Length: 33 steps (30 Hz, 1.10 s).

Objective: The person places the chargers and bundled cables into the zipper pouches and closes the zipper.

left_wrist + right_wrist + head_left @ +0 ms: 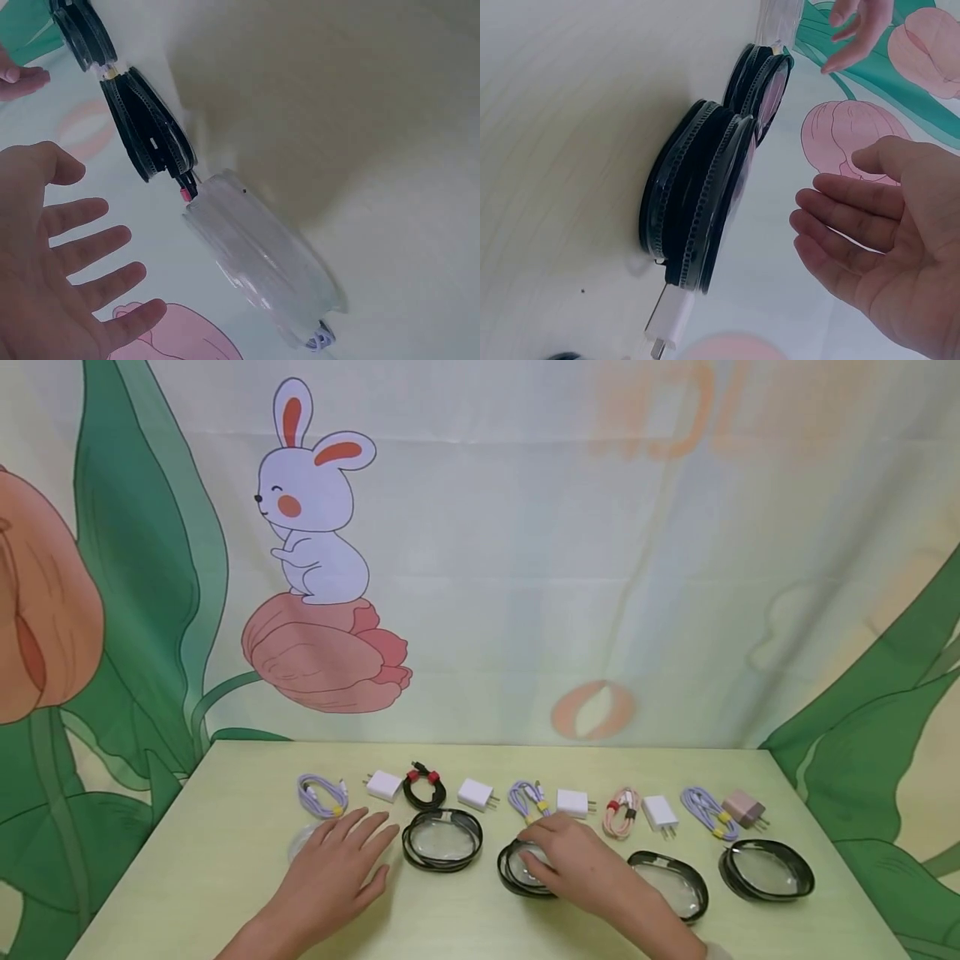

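Observation:
In the head view my left hand [339, 867] hovers with fingers spread, partly covering a clear round case [302, 839]. The left wrist view shows that clear case [259, 259] apart from the hand, with nothing in the palm. Over a clear, black-rimmed zip pouch [513, 878] is my right hand [581, 864], its fingers loosely bent. A gap separates that hand from the pouch [697, 195] in the right wrist view. Similar black-rimmed pouches stand at the centre left [442, 862], right of the right hand [693, 893] and farthest right [731, 877].
Behind the cases runs a row of coiled cables and plugs: a purple cable [321, 797], white charger [384, 786], black cable [424, 789], pink cable [621, 814], another purple cable [708, 814] and a pink charger [744, 808]. A printed curtain [480, 610] hangs behind the table.

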Each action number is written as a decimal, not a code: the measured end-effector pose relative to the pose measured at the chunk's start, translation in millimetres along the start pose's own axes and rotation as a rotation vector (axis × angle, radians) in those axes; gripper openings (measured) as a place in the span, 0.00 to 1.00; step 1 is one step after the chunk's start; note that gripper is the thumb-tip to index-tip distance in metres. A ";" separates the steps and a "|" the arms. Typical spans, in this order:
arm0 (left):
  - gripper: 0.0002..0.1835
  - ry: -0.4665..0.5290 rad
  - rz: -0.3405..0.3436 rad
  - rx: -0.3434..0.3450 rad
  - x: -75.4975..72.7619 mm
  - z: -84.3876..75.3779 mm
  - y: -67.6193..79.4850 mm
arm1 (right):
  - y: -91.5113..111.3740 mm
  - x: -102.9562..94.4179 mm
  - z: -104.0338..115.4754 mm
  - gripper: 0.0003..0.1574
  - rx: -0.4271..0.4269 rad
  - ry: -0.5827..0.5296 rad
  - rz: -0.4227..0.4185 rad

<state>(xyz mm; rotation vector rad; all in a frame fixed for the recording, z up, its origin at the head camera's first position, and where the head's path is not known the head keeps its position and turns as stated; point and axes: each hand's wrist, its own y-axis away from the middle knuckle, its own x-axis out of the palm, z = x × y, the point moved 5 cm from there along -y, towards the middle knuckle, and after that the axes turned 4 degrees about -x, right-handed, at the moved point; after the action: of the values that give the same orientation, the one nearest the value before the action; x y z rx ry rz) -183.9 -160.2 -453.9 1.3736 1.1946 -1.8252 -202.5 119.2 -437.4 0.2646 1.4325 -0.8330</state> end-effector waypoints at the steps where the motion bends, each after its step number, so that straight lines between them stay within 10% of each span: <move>1: 0.23 0.004 0.011 -0.008 0.7 0.4 1.0 | -0.9 0.6 0.3 0.10 0.004 -0.007 0.003; 33: 0.23 0.023 0.141 -0.107 9.6 17.1 14.8 | -39.6 16.2 22.3 0.15 -0.037 -0.052 0.072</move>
<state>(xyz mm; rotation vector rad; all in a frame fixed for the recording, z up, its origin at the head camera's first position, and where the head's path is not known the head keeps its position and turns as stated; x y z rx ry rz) -182.3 -181.3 -466.3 1.3851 1.1586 -1.6291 -212.3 72.0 -436.5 0.2632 1.3809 -0.7487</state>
